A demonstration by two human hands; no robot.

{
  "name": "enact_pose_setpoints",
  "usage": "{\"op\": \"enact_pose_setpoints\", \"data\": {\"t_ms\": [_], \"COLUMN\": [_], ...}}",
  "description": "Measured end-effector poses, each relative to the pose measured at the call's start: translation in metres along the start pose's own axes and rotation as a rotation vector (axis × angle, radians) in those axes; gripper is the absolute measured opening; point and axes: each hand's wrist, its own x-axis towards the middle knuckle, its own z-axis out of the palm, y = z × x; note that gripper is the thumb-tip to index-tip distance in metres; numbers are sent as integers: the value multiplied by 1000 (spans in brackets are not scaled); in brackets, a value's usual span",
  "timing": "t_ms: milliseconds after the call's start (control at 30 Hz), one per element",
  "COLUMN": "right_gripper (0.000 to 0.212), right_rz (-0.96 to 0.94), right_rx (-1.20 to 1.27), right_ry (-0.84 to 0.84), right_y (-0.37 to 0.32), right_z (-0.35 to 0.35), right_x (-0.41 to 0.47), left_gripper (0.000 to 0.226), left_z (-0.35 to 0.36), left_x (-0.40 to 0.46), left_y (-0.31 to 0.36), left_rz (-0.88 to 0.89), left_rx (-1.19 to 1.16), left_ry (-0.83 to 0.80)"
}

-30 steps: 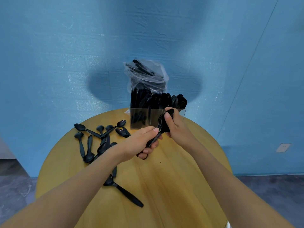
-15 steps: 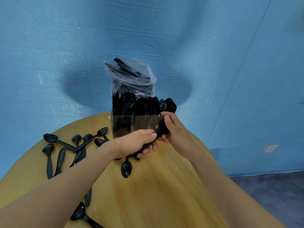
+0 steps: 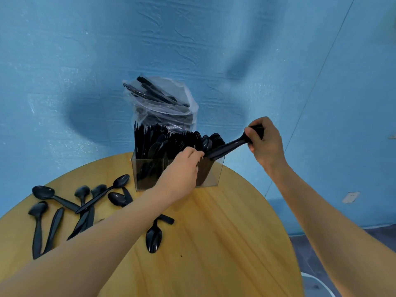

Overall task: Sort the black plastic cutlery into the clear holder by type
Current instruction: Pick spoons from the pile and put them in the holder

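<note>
Over the clear holder, right hand grips stacked spoons; left hand's grasp unclear.

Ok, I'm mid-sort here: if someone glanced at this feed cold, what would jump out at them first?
Probably the right hand gripping a stack of black plastic spoons, angled handle-first into the right end of the clear rectangular holder at the far edge of the round wooden table. The left hand reaches to the holder's front rim. Loose black plastic spoons lie scattered at the table's left.
</note>
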Motion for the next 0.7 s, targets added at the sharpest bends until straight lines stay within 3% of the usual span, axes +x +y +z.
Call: {"op": "enact_pose_setpoints", "data": {"t_ms": [200, 500, 700], "right_gripper": [7, 6, 8], "right_rz": [-127, -241, -291], "right_rx": [-148, -320, -454], "right_ry": [36, -6, -160], "right_y": [4, -7, -16], "right_z": [10, 60, 52], "right_x": [18, 3, 9], "left_gripper": [53, 55, 57], "left_z": [16, 14, 12], "left_x": [-2, -5, -6], "left_y": [-7, -7, -7], "left_rz": [77, 134, 142], "left_rx": [220, 281, 271], "left_ry": [55, 62, 48]}}
